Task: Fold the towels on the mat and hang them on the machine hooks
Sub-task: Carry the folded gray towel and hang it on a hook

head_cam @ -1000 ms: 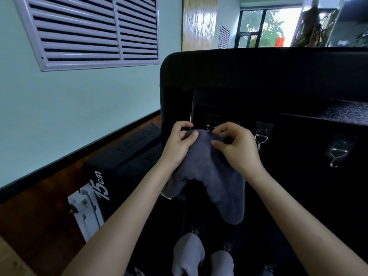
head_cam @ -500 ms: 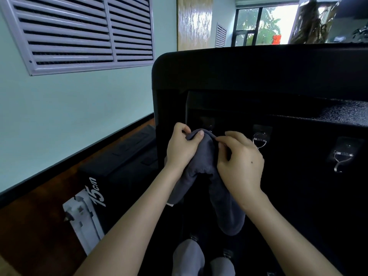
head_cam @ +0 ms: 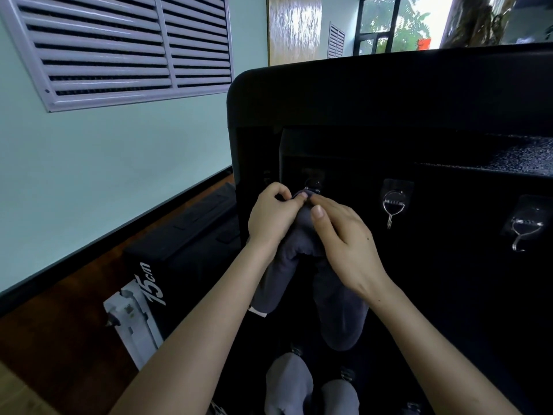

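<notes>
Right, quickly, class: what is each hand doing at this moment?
Left hand: closed, pinching the top of the towel.
Right hand: closed, pinching the same towel top, by a hook.

Both hands [head_cam: 302, 226] pinch gray towel [head_cam: 338, 307] at hook [head_cam: 312, 184].

Hook [head_cam: 313, 184] mostly behind towel [head_cam: 341, 313]
</notes>
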`<state>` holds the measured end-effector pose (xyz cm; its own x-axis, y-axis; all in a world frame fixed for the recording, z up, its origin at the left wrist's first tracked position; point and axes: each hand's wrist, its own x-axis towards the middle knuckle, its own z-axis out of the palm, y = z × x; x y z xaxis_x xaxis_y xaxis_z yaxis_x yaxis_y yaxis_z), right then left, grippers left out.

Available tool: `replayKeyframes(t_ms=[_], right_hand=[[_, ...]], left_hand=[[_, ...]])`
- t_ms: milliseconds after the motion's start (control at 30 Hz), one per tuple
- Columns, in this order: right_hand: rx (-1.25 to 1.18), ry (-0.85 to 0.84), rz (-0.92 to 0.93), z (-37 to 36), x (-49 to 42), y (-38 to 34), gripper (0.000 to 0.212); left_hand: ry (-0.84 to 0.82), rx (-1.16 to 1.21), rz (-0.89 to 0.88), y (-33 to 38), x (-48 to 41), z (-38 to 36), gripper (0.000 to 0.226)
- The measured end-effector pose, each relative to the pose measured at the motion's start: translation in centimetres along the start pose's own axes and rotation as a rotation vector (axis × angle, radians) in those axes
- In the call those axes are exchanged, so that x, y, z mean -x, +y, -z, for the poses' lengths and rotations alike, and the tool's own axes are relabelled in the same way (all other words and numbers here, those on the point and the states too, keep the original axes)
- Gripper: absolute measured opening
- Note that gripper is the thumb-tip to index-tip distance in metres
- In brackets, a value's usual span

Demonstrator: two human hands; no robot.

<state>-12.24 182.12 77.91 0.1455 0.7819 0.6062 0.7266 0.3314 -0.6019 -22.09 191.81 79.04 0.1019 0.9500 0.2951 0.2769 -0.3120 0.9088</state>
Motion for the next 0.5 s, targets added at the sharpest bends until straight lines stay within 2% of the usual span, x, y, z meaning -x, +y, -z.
replayKeyframes(t_ms=[100,233,367,500], right_hand=[[-0.088,-0.022,-0.072,0.2,0.0,-0.3,0.046],[-0.112,-0.045,-0.123,0.0,0.3,-0.5,0.046],[-0.059,-0.036,-0.131,-0.5,0.5,-0.4,0.058],[0.268,0.182,0.067,-0.9,1.7,-0.3,0.058]], left_hand=[[0.023,-0.042,-0.009,-0.1,0.3,-0.1,0.024],[0.196,-0.206,-0.105,-0.4,0.7,-0.4,0.019],[0.158,-0.06,-0.255,-0.3,0.9,-0.4,0.009],[0.107,-0.046,-0.249,-0.2,0.9,-0.1,0.008]])
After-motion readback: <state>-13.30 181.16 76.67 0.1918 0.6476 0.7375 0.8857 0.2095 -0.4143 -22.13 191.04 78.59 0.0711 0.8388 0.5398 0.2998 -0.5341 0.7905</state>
